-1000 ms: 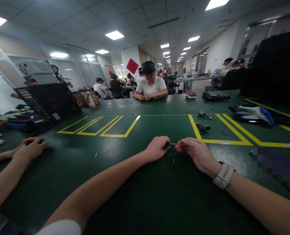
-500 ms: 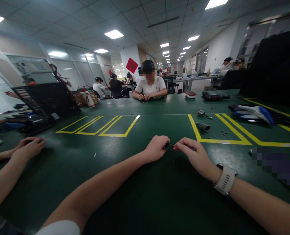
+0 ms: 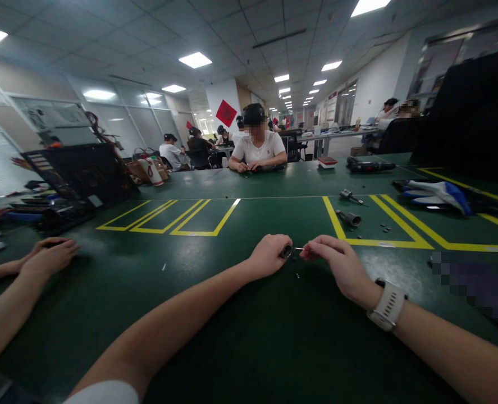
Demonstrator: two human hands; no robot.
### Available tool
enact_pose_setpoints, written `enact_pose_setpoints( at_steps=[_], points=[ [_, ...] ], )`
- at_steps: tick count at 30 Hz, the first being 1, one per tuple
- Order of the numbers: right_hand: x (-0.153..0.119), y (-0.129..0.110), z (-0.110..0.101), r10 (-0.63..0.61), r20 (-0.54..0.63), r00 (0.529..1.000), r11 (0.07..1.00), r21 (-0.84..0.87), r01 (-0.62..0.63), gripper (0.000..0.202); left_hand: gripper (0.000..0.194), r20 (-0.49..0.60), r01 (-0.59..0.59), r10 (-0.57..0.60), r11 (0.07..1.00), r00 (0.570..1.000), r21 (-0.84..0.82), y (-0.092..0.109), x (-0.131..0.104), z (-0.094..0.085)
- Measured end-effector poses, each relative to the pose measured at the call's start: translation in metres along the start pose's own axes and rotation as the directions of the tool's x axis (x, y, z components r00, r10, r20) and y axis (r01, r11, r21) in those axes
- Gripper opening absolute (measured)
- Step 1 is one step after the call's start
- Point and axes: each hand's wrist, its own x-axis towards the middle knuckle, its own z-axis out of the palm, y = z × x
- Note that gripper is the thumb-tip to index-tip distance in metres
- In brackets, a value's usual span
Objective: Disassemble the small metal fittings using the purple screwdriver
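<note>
My left hand (image 3: 269,256) is closed around a dark, hollow cylindrical part (image 3: 286,251), its round open end facing right. Pinched in my right hand (image 3: 337,261) is a thin screwdriver-like tool (image 3: 299,248); its bright shaft points left at the cylinder's opening, and its handle is hidden by the fingers. Whether the tip touches the part I cannot tell. Tiny dark pieces (image 3: 294,258) lie on the green table between my hands, and small shiny bits (image 3: 298,275) lie just below.
Within yellow tape at right are a metal cone-shaped part (image 3: 350,218), a shafted part (image 3: 350,196) and several small pieces (image 3: 384,228). Gloves (image 3: 438,196) and a dark power tool (image 3: 370,165) lie beyond. A co-worker's hands (image 3: 53,255) rest at left; another person (image 3: 257,146) sits opposite.
My right hand has turned and shifted slightly right, so more of the bright shaft shows. My left hand stays almost still around the cylindrical part.
</note>
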Motion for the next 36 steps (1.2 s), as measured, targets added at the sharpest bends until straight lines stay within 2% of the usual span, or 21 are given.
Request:
enact_pose_setpoints(
  at_steps=[3, 6, 15, 18, 21, 26, 29, 36],
  points=[
    [-0.005, -0.009, 0.003, -0.051, 0.023, 0.998, 0.995, -0.085, 0.053, 0.017, 0.007, 0.014, -0.025, 0.025, 0.999, 1.000, 0.020, 0.003, 0.000, -0.002],
    [-0.003, -0.010, 0.001, -0.044, 0.048, 0.998, 0.995, -0.091, 0.048, 0.018, 0.007, 0.021, -0.056, 0.056, 0.998, 0.998, 0.029, 0.004, -0.001, -0.004],
    [0.014, 0.013, -0.010, 0.152, 0.099, 0.983, 0.983, 0.086, -0.161, 0.024, 0.007, 0.021, -0.068, 0.067, 0.997, 0.998, 0.025, 0.001, -0.001, -0.002],
    [0.012, 0.012, -0.009, 0.124, 0.071, 0.990, 0.987, 0.096, -0.131, 0.023, 0.006, 0.024, -0.063, 0.062, 0.998, 0.998, 0.030, 0.001, 0.000, -0.003],
    [0.006, 0.005, -0.007, 0.042, 0.030, 0.999, 0.997, 0.061, -0.044, 0.022, 0.006, 0.028, -0.051, 0.050, 0.998, 0.998, 0.039, 0.002, 0.000, -0.003],
    [0.000, -0.005, -0.003, -0.016, 0.051, 0.999, 0.999, -0.041, 0.018, 0.016, 0.007, 0.027, -0.053, 0.052, 0.997, 0.998, 0.053, 0.003, -0.001, -0.003],
    [0.004, -0.004, -0.005, 0.021, 0.065, 0.998, 1.000, -0.021, -0.020, 0.017, 0.006, 0.025, -0.065, 0.064, 0.997, 0.998, 0.049, 0.003, -0.001, -0.003],
    [0.016, 0.009, -0.011, 0.204, 0.062, 0.977, 0.966, 0.149, -0.211, 0.022, 0.010, 0.016, -0.071, 0.070, 0.997, 0.997, 0.034, -0.001, 0.000, -0.002]
  ],
)
